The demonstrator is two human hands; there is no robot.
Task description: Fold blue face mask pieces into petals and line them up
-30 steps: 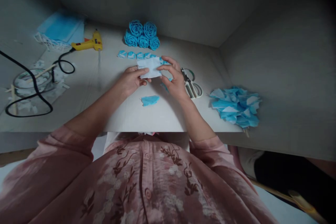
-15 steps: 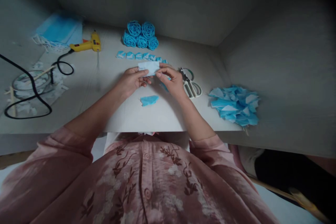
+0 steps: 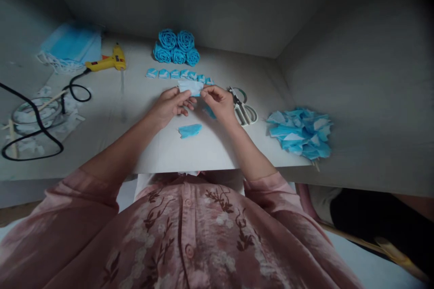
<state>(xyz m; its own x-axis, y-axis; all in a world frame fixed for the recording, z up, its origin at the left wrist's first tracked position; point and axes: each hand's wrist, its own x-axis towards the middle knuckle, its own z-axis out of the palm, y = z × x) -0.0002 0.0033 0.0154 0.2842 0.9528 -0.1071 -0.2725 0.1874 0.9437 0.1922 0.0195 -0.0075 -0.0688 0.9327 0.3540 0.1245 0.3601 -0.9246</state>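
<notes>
Between my two hands is a small rectangular piece of mask fabric (image 3: 190,86), its white side facing me and a bit of blue at its lower edge. My left hand (image 3: 172,103) pinches its left part, thumb on top. At the right end, the thumb and fingers of my right hand (image 3: 219,99) grip it. Just beyond lies a row of small folded blue-and-white pieces (image 3: 175,74). A loose blue scrap (image 3: 190,131) rests on the table nearer to me. Another blue piece (image 3: 209,112) is partly hidden by my right hand.
Scissors (image 3: 244,110) lie right of my right hand, and a pile of blue fabric pieces (image 3: 300,133) is farther right. Blue rolled roses (image 3: 176,47) are stacked at the back. Left are a yellow glue gun (image 3: 108,61), its black cord, face masks (image 3: 71,46) and a wire ring (image 3: 39,110) among scraps.
The view has shifted slightly, so the table's things appear a little farther left. Both hands keep hold of the fabric piece, whose right end now looks slightly more bent under my right fingers.
</notes>
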